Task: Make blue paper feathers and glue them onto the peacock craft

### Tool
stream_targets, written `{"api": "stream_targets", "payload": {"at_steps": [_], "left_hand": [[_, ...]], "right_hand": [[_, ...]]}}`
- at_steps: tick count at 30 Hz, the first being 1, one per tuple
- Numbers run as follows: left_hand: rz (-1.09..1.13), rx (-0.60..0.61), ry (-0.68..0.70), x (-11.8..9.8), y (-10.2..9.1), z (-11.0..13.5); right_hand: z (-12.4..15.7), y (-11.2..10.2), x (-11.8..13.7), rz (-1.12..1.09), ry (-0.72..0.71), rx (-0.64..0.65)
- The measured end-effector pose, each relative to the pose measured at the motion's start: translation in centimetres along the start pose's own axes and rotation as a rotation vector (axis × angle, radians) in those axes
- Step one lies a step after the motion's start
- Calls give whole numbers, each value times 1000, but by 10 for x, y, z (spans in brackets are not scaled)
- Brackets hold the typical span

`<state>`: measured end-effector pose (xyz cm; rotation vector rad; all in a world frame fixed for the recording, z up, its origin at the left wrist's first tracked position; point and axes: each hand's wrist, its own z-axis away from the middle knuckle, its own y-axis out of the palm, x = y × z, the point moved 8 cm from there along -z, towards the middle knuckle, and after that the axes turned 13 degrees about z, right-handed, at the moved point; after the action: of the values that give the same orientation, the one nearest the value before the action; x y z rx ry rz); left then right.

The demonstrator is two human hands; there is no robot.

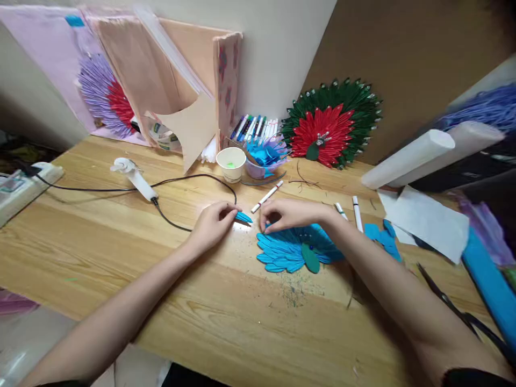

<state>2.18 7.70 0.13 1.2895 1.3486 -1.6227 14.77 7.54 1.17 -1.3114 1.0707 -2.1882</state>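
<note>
A person's left hand pinches a small, narrow blue petal beside a fan-shaped piece of layered blue petals.
The left forearm reaches in from the lower left, thumb and forefinger closed on the petal; the right arm crosses the fan's right part, its hand bent down at the upper-left edge, fingers curled towards the thumb, though whether they grip anything cannot be told. The light wooden table meets a pale wall and a brown board. Behind the hands, a white paper cup holds bright green bits; just beside it, a translucent purplish bowl holds blue scraps.
</note>
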Motion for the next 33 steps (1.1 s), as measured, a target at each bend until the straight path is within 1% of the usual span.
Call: {"api": "stream_targets", "payload": {"at_steps": [5,9,11,13,15,17,19,22,24,28,30,33], "left_hand": [[21,-6,1,0,1,1],[38,-1,4,1,2,1],[49,-1,5,1,2,1],[62,-4,-2,1,2,2],[72,-9,-14,0,1,4],[87,-18,-30,-1,1,6],[112,-28,-48,-2,1,7],[149,-40,-70,-3,1,9],[155,-38,-75,-4,2,9],[152,-32,-70,-7,4,11],[149,-35,-64,-8,3,11],[148,-31,-59,-8,4,12]], "right_hand": [[2,1,1,11,-28,13],[5,-3,1,-69,-17,21],[9,-10,1,-97,37,-62],[21,-19,2,-33,146,-228],[39,-21,7,121,278,-410],[56,-8,16,230,361,-479],[69,9,24,330,440,-497],[80,29,29,367,509,-532],[81,31,30,358,528,-572],[76,20,29,373,573,-654],[68,15,31,395,576,-646],[57,14,34,429,592,-605]]}}
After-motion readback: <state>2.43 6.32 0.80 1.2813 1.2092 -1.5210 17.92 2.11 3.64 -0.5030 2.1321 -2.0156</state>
